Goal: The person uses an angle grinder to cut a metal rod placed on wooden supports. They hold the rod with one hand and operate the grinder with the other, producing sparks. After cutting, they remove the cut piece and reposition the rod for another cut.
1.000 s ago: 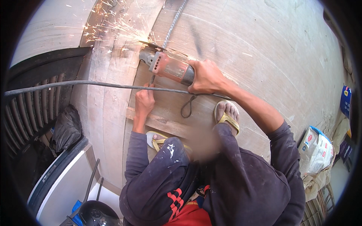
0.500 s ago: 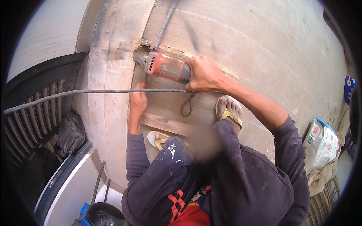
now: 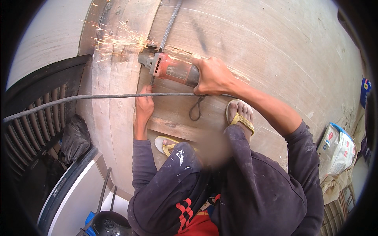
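Note:
My right hand [image 3: 214,76] is wrapped round the rear body of a red and grey angle grinder [image 3: 171,70]. The grinder's head lies over a ribbed steel rebar [image 3: 170,29], and orange sparks [image 3: 124,41] spray from it toward the left. My left hand [image 3: 145,106] grips the near end of the rebar just below the grinder; its fingertips are partly hidden. A dark power cable [image 3: 98,95] crosses above my left wrist and passes under my right hand, with a small loop [image 3: 195,110] hanging from it. The disc's contact with the bar is hard to make out.
A wooden strip [image 3: 173,128] lies in front of my sandalled feet. At the left stand a dark slatted panel [image 3: 43,106] and a black plastic bag [image 3: 75,139]. A black rounded object [image 3: 110,224] is at the lower left. A white and blue sack [image 3: 336,151] sits at the right.
Sparks now fly leftward from the grinder's head, where none showed before. Both hands and the grinder have stayed almost in place.

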A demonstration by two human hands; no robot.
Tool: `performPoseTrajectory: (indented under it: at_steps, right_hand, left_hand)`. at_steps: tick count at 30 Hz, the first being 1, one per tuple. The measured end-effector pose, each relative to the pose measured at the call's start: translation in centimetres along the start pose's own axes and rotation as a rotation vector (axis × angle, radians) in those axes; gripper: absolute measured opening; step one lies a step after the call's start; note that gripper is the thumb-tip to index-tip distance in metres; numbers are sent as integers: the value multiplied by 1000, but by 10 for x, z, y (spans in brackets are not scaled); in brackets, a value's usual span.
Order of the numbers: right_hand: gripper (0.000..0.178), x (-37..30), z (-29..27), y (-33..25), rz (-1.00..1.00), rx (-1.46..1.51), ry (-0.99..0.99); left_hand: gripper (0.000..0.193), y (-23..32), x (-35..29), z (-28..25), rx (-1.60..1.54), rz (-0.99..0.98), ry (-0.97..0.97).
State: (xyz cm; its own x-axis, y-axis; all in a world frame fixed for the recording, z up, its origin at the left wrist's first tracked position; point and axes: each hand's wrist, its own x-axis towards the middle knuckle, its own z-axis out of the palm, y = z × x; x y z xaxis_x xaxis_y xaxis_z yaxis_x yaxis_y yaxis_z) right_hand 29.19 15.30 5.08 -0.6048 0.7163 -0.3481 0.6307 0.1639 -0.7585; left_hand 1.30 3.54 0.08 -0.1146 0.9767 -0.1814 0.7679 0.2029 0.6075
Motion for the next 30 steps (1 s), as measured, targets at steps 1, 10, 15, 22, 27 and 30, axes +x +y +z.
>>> performPoseTrajectory:
  at_steps: [1, 10, 15, 22, 27, 30]
  right_hand:
    - [43, 0, 0, 0, 1, -3, -4]
    - [45, 0, -1, -1, 6, -6, -18]
    - [47, -1, 0, -1, -3, -6, 19]
    - [47, -1, -2, -3, 7, -2, 6]
    - [45, -1, 0, -2, 2, 11, 21]
    - [45, 0, -1, -3, -6, -4, 21]
  left_hand:
    - [29, 1, 0, 0, 1, 13, 11]
    - [26, 11, 0, -3, -11, -19, 28]
    - [24, 14, 2, -3, -36, 7, 41]
    - [23, 11, 1, -4, 7, 4, 40]
    - [23, 16, 1, -6, 74, -1, 26]
    - [23, 17, 1, -6, 96, 36, 48]
